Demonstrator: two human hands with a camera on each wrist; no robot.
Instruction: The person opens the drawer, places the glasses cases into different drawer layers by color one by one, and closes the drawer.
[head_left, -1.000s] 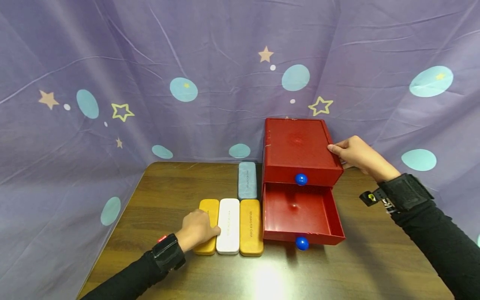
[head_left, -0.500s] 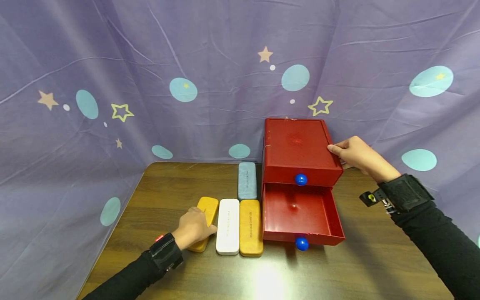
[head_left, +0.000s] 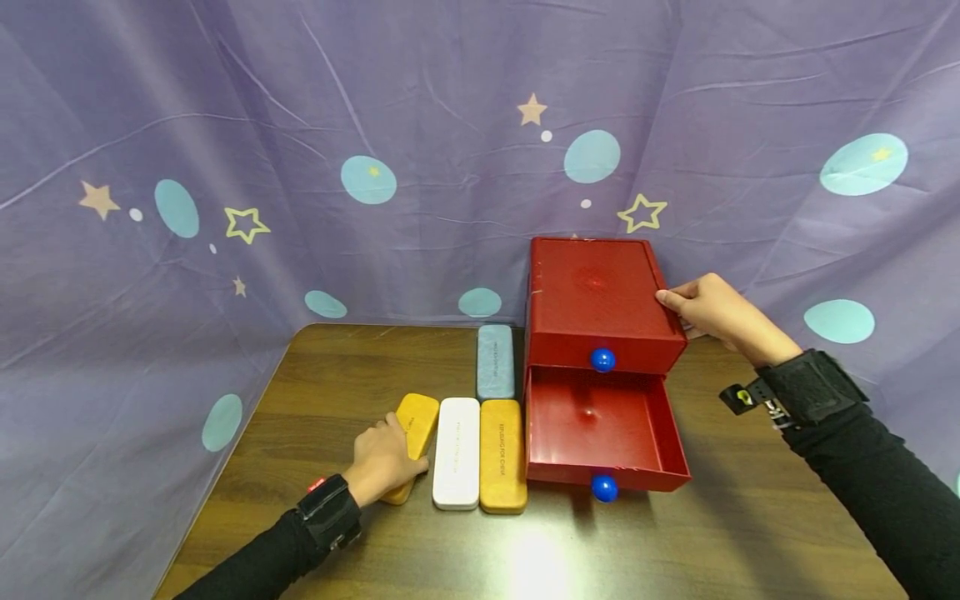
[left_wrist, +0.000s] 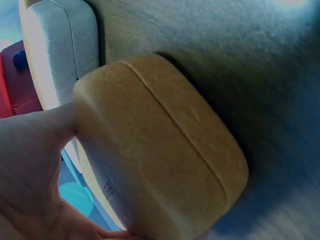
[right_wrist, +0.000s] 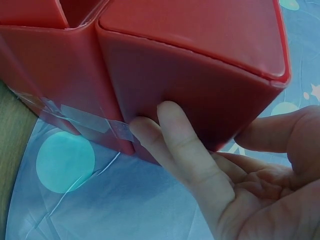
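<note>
My left hand (head_left: 381, 458) holds a yellow glasses case (head_left: 422, 417), thumb on its right side and fingers over the left. The case is turned at an angle on the table, its near end partly hidden by the hand; the left wrist view shows its rounded end and seam. To its right lie a white glasses case (head_left: 456, 454) and a second yellow glasses case (head_left: 502, 458), side by side. My right hand (head_left: 716, 312) grips the top right edge of a red drawer box (head_left: 592, 283), thumb on top and fingers against its side.
Behind the second yellow case lies a blue-grey glasses case (head_left: 495, 362), beside the red box. The lower drawer (head_left: 592, 429) is pulled out, with a blue knob (head_left: 604, 488) at its front. A purple curtain (head_left: 435, 100) hangs behind the wooden table (head_left: 337, 367).
The left hand has moved the yellow case left, away from the white one, and turned it at an angle. The right hand and red box have stayed put.
</note>
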